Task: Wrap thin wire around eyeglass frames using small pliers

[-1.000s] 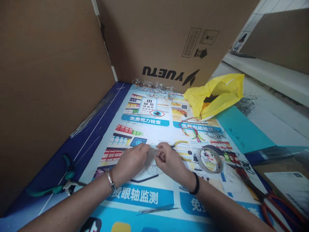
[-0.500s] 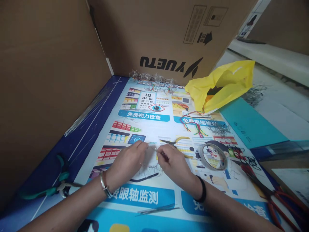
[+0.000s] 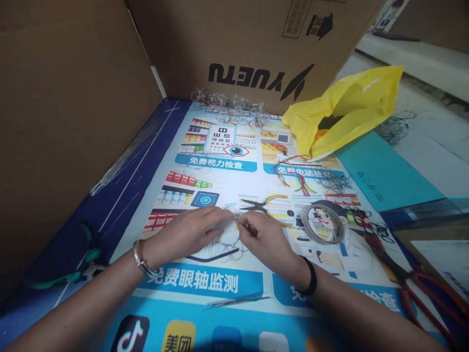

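My left hand (image 3: 196, 230) and my right hand (image 3: 264, 242) meet over the middle of the printed poster, their fingertips almost touching. Between them is a thin wire loop (image 3: 231, 244), with fine strands hanging below the fingers. My right thumb and forefinger pinch the wire. My left fingers are closed at the same spot, at the wire's upper end. Just beyond my right hand lie yellow-handled pliers (image 3: 262, 204), jaws apart. Several loose straight wires (image 3: 238, 299) lie on the poster nearer to me.
Right of my hands are a roll of clear tape (image 3: 322, 224), black cords (image 3: 377, 230) and red-handled scissors (image 3: 414, 278). A yellow bag (image 3: 348, 112) with coloured strings stands behind. Green-handled pliers (image 3: 88, 266) lie left. Cardboard (image 3: 256, 39) walls the back; wire pieces (image 3: 234, 105) lie along it.
My left hand has shifted and turned so its fingertips reach right, up to my right fingertips. The right hand keeps its pinch. The view has tilted slightly downward.
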The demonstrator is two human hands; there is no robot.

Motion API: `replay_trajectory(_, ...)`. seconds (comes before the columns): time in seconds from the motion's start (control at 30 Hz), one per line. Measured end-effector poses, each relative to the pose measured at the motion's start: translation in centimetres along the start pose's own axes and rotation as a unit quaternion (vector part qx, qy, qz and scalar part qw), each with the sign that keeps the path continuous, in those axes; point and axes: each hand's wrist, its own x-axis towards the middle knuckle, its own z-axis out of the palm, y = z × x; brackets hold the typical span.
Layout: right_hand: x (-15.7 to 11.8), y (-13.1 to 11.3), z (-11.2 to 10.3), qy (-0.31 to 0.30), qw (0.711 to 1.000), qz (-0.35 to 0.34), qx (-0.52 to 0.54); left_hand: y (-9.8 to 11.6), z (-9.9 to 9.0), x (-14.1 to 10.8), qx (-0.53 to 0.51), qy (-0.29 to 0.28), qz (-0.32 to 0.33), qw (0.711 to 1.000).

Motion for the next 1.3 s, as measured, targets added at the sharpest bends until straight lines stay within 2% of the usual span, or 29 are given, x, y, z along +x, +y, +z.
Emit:
replay_trajectory(0.23, -0.2, -0.2, 0.0, -0.005, 1.0, -0.007, -0.002, 0.2, -1.3, -0.3, -0.068, -0.032, 0.032, 0.997)
replay_trajectory(0.47, -0.4, -0.1, 0.1, 0.008, 0.999, -0.032, -0.001, 0.9, -2.1, -0.6, -0.047, -0.068, 0.028, 0.996)
replay_trajectory(0.77, -0.5, -0.1, 0.2, 0.001, 0.999, -0.041, 0.005, 1.6, -1.5, -0.5, 0.02, -0.023, -0.038, 0.999)
replay_trajectory(1.0, -0.3, 0.1, 0.5, 0.013, 0.999, -0.043, 0.007, 2.5, -1.2, 0.1, 0.132, 0.001, -0.011, 0.991)
replay_trajectory(1.3, -0.4, 0.0, 0.5, 0.01, 0.999, -0.042, -0.004, 3.3, -1.1, 1.1, 0.213, 0.016, 0.049, 0.976)
